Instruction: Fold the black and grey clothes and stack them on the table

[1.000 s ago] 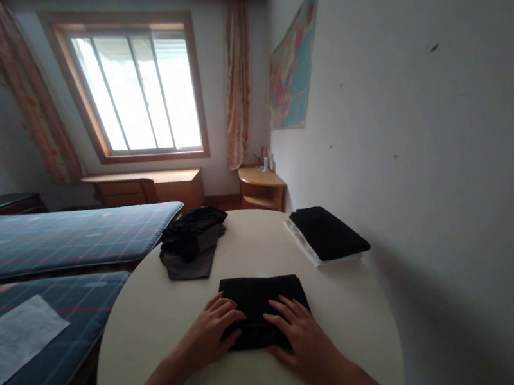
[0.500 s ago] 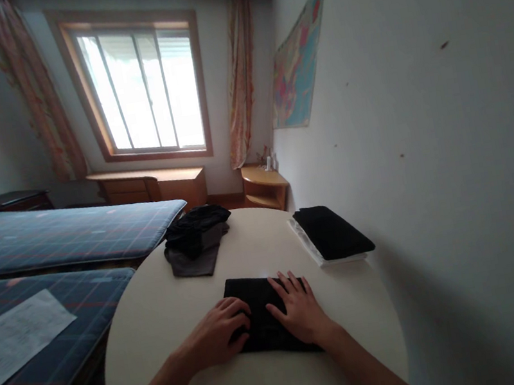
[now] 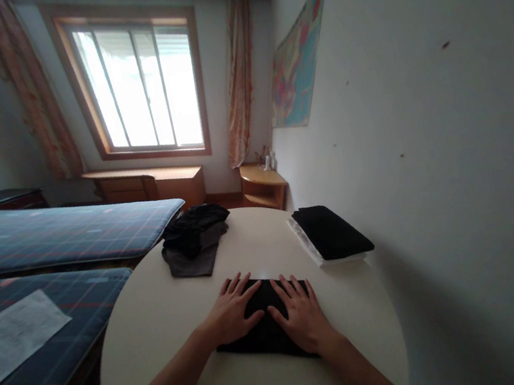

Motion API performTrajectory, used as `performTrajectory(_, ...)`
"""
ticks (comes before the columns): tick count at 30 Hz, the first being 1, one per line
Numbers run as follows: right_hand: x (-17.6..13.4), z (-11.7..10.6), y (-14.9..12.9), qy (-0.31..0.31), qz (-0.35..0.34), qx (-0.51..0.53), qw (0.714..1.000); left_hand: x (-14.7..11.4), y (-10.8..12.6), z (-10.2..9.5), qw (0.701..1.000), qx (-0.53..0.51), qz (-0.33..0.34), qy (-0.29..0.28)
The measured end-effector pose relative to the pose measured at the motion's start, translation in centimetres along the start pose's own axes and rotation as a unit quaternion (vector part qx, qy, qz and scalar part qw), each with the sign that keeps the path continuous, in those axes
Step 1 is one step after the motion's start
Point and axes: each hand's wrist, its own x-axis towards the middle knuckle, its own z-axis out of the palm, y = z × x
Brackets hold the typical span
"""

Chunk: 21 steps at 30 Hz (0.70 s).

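A folded black cloth [image 3: 272, 333], looking like a garment, lies flat on the round cream table [image 3: 175, 355] right in front of me. My left hand [image 3: 235, 310] rests on its left part, palm down with the fingers spread. On its right part lies my right hand [image 3: 300, 312], also flat with fingers apart. Between the two thumbs a strip of the dark fabric shows; the rest of it is partly covered by the hands.
Toward the table's far left is a loose heap of black and grey clothes [image 3: 196, 241]. A neat black folded stack [image 3: 329, 233] sits on white packaging [image 3: 307, 246] at the right, near the wall. Plaid mattresses [image 3: 49, 235] and a printed sheet [image 3: 14, 338] are left.
My left hand has moved from the cloth's left edge, where its fingers were curled, up and inward onto the top, and its fingers have spread. The right hand stays almost in place.
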Motion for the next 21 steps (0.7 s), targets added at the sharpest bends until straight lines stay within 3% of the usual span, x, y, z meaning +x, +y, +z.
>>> performTrajectory(5, 0.6, -0.5, 0.0, 0.027, 0.019, 0.015, 0.999, 0.0, -1.0, 1.0, 0.997, -0.059, -0.031, 0.043)
performTrajectory(10, 4.0, -2.5, 0.8, 0.042, 0.035, 0.042, 0.998, 1.1, -2.9, 1.3, 0.977, -0.059, -0.121, 0.168)
performTrajectory(12, 5.7, -3.2, 1.3, -0.004, 0.014, 0.081, 0.997, 1.3, -3.7, 1.4, 0.969, -0.040, -0.136, 0.201)
performTrajectory(15, 7.5, -3.9, 1.8, -0.088, -0.024, 0.142, 0.986, 1.1, -4.5, 1.4, 0.967, -0.052, -0.144, 0.202)
performTrajectory(21, 8.4, -5.4, 2.2, -0.226, -0.023, 0.139, 0.964, 1.3, -4.4, 1.2, 0.944, -0.235, -0.146, 0.180)
